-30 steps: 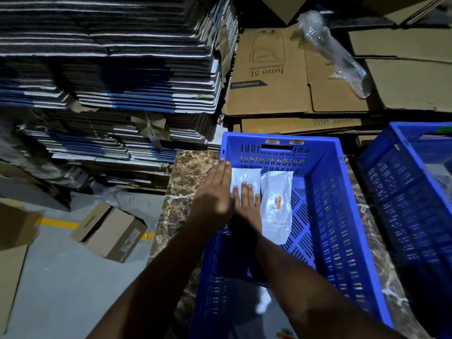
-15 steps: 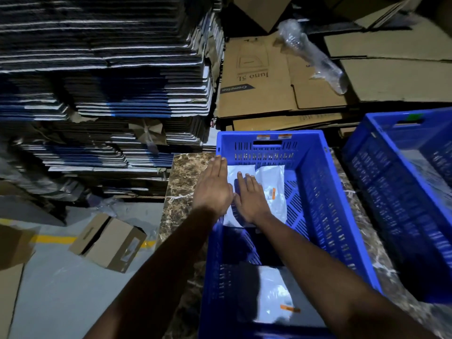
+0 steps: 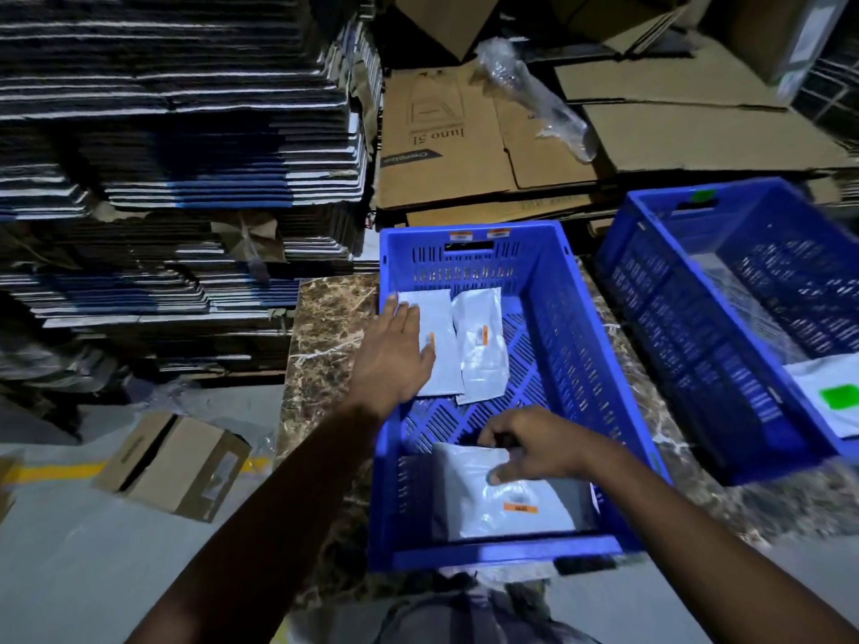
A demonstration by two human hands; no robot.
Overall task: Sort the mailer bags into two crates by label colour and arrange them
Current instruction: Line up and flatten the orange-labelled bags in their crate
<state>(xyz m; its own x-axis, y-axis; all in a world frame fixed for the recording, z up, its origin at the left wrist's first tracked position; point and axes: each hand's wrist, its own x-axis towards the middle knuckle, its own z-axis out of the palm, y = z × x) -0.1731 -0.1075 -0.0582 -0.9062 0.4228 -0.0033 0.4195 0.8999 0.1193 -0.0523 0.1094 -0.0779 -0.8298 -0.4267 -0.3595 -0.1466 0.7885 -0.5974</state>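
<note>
**Two hands in the near crate, one flat, one pinching**

While I watch through the head camera, my left hand (image 3: 395, 353) lies flat with straight fingers on the far-left white plastic mailer bag with a small orange label (image 3: 437, 346), pressing it against the perforated floor at the far end of the near blue plastic slatted crate (image 3: 548, 281). Its fingertips reach the bag's far-left corner, close to the crate's left wall. Just beside that bag, edges touching or slightly overlapping, lies a second white mailer bag with an orange label (image 3: 481, 346); no hand touches it.

My right hand (image 3: 530, 446) is at the near end of the same crate, fingers curled, the thumb and forefingers pinching the upper edge of a third, larger white mailer bag with an orange label strip (image 3: 506, 499), which lies on the crate floor against the near wall.

To the right stands a second blue plastic crate (image 3: 660, 290), tilted in view, holding a white mailer bag with a bright green label (image 3: 832, 402). Both crates sit on a brown marble-patterned tabletop (image 3: 325, 327). Flattened brown cardboard boxes (image 3: 465, 146) are stacked behind.
</note>
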